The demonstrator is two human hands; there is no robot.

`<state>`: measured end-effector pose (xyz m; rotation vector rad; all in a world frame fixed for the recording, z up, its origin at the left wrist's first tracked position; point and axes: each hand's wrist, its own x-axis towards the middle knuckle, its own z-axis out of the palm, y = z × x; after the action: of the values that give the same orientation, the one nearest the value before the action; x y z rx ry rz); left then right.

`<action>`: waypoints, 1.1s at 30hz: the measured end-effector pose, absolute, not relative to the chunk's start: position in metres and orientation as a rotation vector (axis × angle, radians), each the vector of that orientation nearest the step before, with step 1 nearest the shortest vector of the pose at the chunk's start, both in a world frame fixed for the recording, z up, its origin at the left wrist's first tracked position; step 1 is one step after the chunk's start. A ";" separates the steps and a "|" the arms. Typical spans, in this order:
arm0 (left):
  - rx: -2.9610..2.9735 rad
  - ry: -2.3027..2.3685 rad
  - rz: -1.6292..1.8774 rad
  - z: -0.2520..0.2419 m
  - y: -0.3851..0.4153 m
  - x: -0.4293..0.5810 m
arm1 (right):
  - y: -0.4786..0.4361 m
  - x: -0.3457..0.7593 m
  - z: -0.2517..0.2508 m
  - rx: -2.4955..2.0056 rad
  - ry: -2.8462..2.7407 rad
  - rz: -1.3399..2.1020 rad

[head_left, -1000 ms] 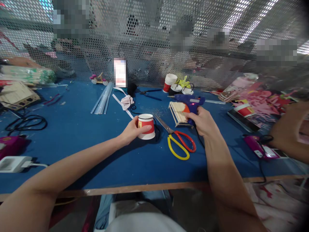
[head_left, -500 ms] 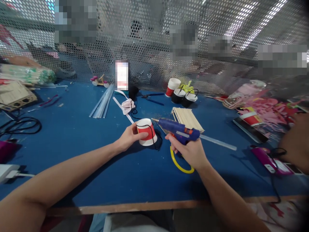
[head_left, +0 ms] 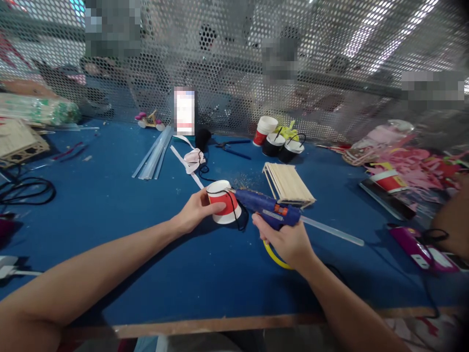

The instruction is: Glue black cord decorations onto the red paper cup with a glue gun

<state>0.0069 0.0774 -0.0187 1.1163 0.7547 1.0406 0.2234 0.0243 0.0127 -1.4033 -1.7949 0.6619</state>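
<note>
A red and white paper cup stands upside down on the blue table, steadied by my left hand, whose fingers close on its left side. Black cord runs around the cup near its top and hangs down its right side. My right hand grips a blue glue gun with a clear glue stick jutting from its back. The gun's metal nozzle is at the cord on the cup's upper right edge. Below the right hand, part of a yellow ring-shaped piece shows.
Behind the cup lie white ribbon, loose glue sticks and pliers. A small wooden-stick rack stands beyond the glue gun, with several cups farther back. Pink scraps and another person's arm are at the right.
The glue gun has moved left and slightly down, bringing its nozzle from beside the cup onto the cord at the rim. My left hand stays on the cup.
</note>
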 end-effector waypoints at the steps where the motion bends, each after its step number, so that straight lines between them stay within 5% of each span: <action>1: 1.112 0.746 1.039 -0.019 0.078 0.007 | 0.024 0.223 0.013 -1.409 -1.799 0.654; 33: 1.109 0.728 1.048 -0.019 0.078 0.007 | 0.023 0.224 0.013 -1.431 -1.863 0.515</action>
<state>0.0066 0.0781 -0.0191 1.1088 0.7282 1.0478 0.2243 0.0227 0.0131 -1.4309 -1.8634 0.5145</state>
